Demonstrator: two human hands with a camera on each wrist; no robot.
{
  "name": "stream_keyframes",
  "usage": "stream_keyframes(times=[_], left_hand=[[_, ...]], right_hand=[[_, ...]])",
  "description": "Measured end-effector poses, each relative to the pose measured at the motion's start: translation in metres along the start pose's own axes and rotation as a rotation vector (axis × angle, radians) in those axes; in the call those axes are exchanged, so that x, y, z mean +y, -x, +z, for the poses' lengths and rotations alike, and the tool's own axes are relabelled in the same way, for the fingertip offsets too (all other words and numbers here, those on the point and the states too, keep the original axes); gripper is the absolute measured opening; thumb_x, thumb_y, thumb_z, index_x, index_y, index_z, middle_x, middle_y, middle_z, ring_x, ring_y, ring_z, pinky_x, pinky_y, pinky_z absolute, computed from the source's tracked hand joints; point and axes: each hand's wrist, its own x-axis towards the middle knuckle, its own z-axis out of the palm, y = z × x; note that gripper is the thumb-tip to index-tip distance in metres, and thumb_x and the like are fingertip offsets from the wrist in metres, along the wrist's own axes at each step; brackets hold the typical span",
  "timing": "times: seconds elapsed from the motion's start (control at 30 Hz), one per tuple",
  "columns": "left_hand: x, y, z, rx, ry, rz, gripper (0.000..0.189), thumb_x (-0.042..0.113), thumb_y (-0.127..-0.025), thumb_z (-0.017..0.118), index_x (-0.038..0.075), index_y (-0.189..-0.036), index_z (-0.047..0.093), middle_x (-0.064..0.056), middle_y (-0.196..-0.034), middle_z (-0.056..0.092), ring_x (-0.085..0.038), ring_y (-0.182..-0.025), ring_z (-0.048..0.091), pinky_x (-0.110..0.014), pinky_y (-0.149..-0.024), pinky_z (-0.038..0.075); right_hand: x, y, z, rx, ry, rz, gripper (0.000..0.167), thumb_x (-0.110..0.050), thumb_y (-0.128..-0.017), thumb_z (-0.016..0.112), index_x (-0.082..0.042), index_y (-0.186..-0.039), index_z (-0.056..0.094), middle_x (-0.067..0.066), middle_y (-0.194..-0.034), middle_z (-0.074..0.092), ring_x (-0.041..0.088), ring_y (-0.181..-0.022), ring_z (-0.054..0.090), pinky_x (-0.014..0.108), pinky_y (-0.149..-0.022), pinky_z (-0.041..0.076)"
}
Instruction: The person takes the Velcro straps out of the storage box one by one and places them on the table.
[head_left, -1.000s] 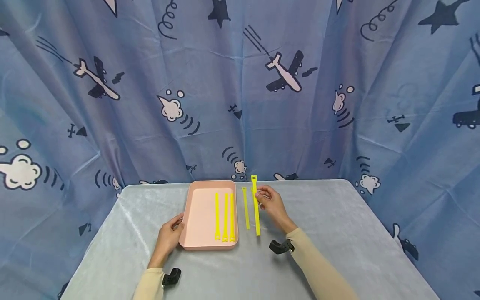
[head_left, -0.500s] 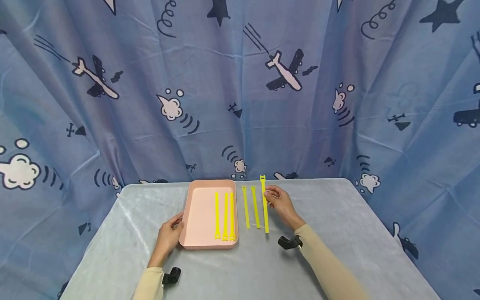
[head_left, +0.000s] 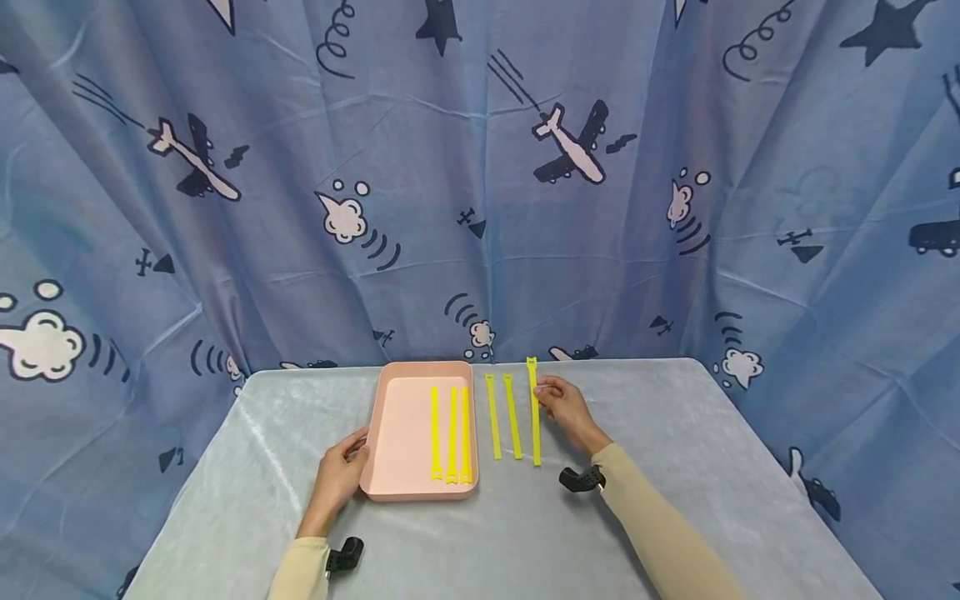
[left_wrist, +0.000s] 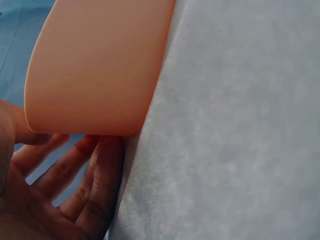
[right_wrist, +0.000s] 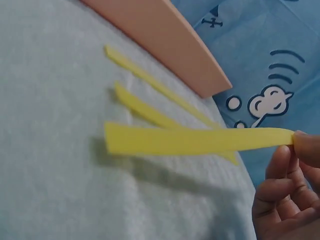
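My right hand (head_left: 567, 412) pinches a yellow slotted cable tie (head_left: 535, 425) between thumb and fingers near its far half. In the right wrist view the held cable tie (right_wrist: 185, 141) casts a shadow and its free end is raised off the cloth. Two more yellow cable ties, one nearer the tray (head_left: 492, 421) and one beside it (head_left: 513, 421), lie side by side to its left. My left hand (head_left: 337, 475) holds the left edge of a pink tray (head_left: 401, 433). In the left wrist view its fingers (left_wrist: 102, 180) touch the tray's wall (left_wrist: 95, 75).
Inside the tray, toward its right side, lie 3 yellow cable ties (head_left: 452, 442). A pale grey cloth covers the table (head_left: 675, 467). A blue printed curtain (head_left: 480, 208) hangs behind its far edge. Each wrist carries a black camera mount (head_left: 582, 480).
My right hand has moved right with its cable tie and then come down toward the cloth, uncovering the second cable tie on the table. The left hand and tray have stayed put.
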Motion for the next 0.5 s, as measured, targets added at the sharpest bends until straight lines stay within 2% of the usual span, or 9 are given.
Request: stream_keyframes(times=[0.2,0.5], left_hand=[[0.001,0.0,0.0,-0.003,0.006,-0.003,0.042,0.017,-0.1,0.052,0.011,-0.142,0.054,-0.018,-0.132,0.063,-0.033,-0.119,0.061,-0.045,-0.095,0.052],[0.002,0.001,0.0,0.0,0.007,-0.003,0.042,0.016,-0.1,0.052,0.01,-0.141,0.054,-0.019,-0.133,0.062,-0.033,-0.119,0.061,-0.046,-0.096,0.051]], right_hand=[[0.008,-0.009,-0.002,0.006,0.045,0.013,0.029,-0.016,-0.1,0.057,-0.004,-0.126,0.057,0.002,-0.098,0.065,0.013,-0.081,0.057,0.026,-0.066,0.045],[0.012,-0.017,-0.002,-0.012,0.11,0.043,0.029,-0.014,-0.1,0.057,-0.004,-0.127,0.058,0.006,-0.102,0.066,0.013,-0.08,0.057,0.025,-0.064,0.045]])
